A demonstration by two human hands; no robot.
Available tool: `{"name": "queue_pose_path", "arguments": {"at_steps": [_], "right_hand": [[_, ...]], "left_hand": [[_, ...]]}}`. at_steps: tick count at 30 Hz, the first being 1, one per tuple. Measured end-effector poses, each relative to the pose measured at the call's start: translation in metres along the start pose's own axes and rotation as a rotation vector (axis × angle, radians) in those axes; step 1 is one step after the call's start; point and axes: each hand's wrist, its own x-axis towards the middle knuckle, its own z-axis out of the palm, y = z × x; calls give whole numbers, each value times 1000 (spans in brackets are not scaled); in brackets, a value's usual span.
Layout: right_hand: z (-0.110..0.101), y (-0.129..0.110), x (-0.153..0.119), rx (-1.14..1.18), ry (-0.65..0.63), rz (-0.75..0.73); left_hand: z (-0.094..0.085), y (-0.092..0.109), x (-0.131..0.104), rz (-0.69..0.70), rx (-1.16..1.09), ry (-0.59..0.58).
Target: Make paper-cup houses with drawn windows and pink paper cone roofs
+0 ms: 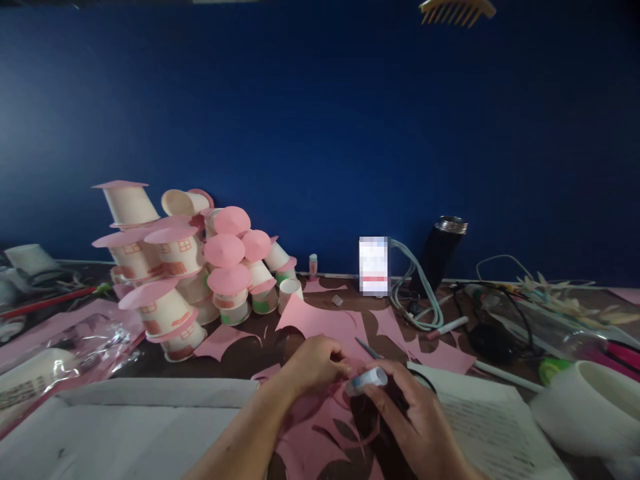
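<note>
White-and-blue tube (367, 381): label lettering too small to read. Printed sheet (493, 427), 3 o'clock of the right hand (407, 410): rows of text, illegible. Tube long axis: approximately 8 to 2 o'clock, round white end toward 2. Tube location: 4 o'clock of the left hand (320, 367), above pink paper (320, 427). Right fingers: pinching the tube. Left fingers: curled, tips together; grip on paper cannot be determined.

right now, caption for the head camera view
Right hand holds a white tube above pink paper scraps; decorated cups stand stacked to the left.
</note>
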Motion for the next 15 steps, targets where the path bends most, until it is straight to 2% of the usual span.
{"name": "queue_pose_path", "arguments": {"at_steps": [15], "right_hand": [[7, -2, 1, -164, -94, -171]], "left_hand": [[-2, 0, 0, 35, -3, -21]]}}
